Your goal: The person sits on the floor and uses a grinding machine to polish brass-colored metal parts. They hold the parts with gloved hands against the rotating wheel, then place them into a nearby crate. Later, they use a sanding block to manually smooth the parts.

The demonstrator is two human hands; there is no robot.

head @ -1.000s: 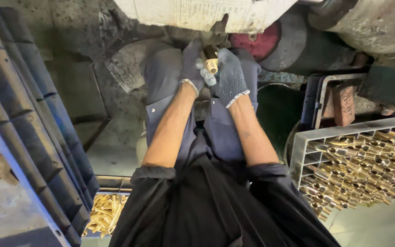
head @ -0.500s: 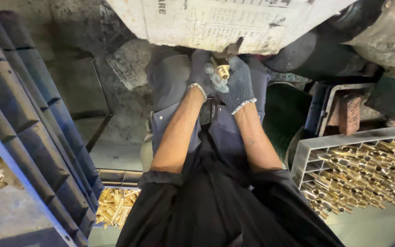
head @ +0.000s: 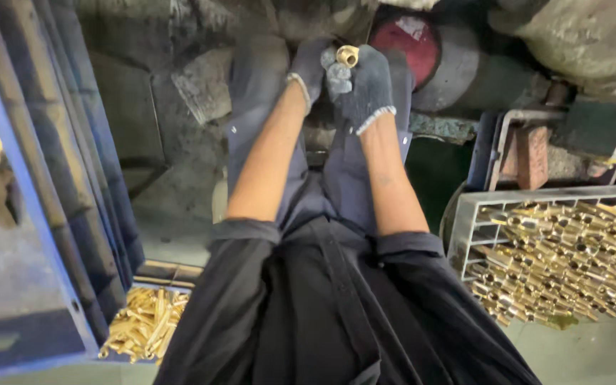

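Both your gloved hands meet out in front of you, above your knees, with a small brass fitting caught between them. Your right hand is curled around the fitting from below, fingers closed on it so that only its open round end pokes out at the top. Your left hand comes in from the other side, its fingers bent and pressed against the same piece (how much of the grip it carries you cannot tell from here, since the gloves overlap). Your forearms are bare down to the rolled dark sleeves. Just behind the fitting sits a red round machine part, set in a grimy grey housing. At your right, near the floor, a grey plastic crate stands heaped with brass pieces, long and lying every which way, filling it up to its rim. At your left a blue metal rack slopes down past your leg, and below its lower corner a loose pile of brass parts lies in a tray.
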